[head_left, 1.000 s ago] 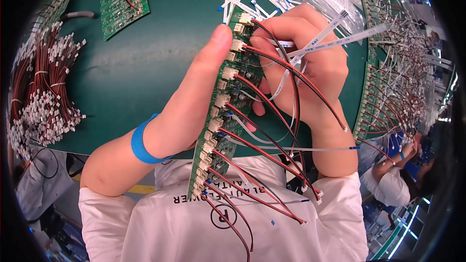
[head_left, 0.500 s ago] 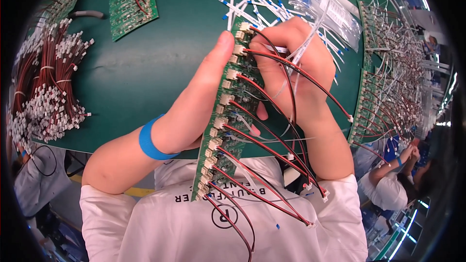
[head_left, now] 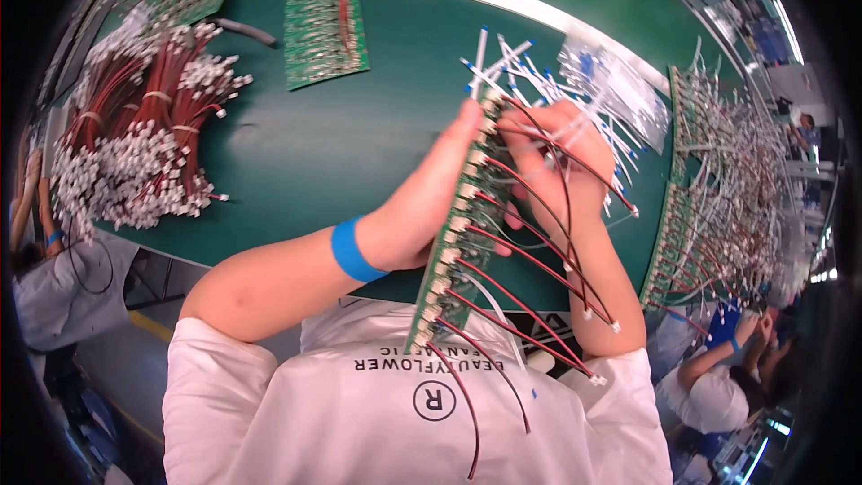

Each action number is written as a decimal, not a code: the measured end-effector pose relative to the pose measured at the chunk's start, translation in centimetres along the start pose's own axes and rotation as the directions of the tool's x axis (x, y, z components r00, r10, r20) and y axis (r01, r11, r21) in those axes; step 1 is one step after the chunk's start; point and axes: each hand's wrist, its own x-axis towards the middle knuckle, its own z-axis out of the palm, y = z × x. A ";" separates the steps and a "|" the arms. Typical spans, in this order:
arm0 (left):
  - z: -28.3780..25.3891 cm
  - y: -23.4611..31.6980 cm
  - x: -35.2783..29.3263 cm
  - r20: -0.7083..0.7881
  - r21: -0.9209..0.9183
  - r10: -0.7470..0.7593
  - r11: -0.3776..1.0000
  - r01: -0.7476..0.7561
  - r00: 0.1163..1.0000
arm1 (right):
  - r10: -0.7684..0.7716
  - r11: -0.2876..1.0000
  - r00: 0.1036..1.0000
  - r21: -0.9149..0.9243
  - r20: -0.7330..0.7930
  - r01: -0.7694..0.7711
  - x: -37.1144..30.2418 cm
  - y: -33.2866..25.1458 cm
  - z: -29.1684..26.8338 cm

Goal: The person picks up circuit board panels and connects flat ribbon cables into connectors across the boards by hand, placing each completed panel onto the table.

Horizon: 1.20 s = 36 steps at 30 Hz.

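Observation:
A long green circuit board (head_left: 438,283) stands tilted on edge in front of my chest, with cream connectors along its edge. Red-and-black wire leads (head_left: 523,281) trail from the connectors to the right, with white plugs on their free ends. My left hand (head_left: 429,193) is closed round the board's far half from the left, its thumb along the edge and some fingertips showing behind. At the far end, my right hand (head_left: 579,157) is on the right side of the board with curled, pinched fingers. Leads cross over it, and what the fingertips grip is hidden.
White flat cables with blue ends (head_left: 539,81) lie beyond my hands, beside a clear plastic bag (head_left: 620,94). Bundled leads (head_left: 153,126) sit at the left. Another circuit board (head_left: 325,31) lies far left; wired boards (head_left: 669,224) stand right. Co-workers sit on both sides.
The view has shifted, so my hands and the board sit lower and further right in it. My left hand still holds the board, and my right fingers stay at its far end.

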 end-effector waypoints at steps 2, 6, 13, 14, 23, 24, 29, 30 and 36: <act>-0.2 0.1 0.4 0.006 -0.058 0.060 0.997 -0.060 0.998 | -0.087 0.996 0.996 0.038 0.009 0.087 0.9 0.3 -0.6; 0.5 0.5 0.1 0.029 -0.020 0.106 0.994 -0.106 0.994 | 0.331 0.878 0.932 0.312 0.150 -0.362 0.7 -0.8 -2.2; -0.8 1.0 0.8 0.156 -0.200 0.004 0.979 0.028 0.988 | 0.468 0.795 0.882 0.462 -0.055 -0.393 1.8 2.1 -5.1; -0.9 1.2 0.9 0.166 -0.281 -0.012 0.958 0.059 0.986 | 0.508 0.781 0.855 0.477 -0.109 -0.403 1.8 3.0 -5.5; -2.0 1.6 -0.1 0.526 -0.515 -0.016 0.790 0.333 0.851 | 0.341 0.874 0.933 0.405 -0.116 -0.269 1.1 1.2 -2.9; -2.1 1.6 -0.3 0.573 -0.505 -0.064 0.758 0.413 0.817 | 0.249 0.907 0.959 0.380 -0.137 -0.181 1.0 1.3 -2.8; -1.0 0.8 -1.6 0.693 -0.431 -0.097 0.739 0.518 0.714 | 0.184 0.901 0.981 0.408 -0.062 -0.144 0.7 -0.2 -3.9; -0.7 0.4 -1.2 0.710 -0.456 -0.131 0.663 0.594 0.692 | 0.137 0.937 0.990 0.319 0.040 -0.142 0.2 -0.1 -4.9; -1.0 0.5 -2.1 0.553 -0.634 -0.184 0.540 0.553 0.813 | 0.243 0.871 0.967 0.421 0.078 -0.253 0.2 -2.9 -4.0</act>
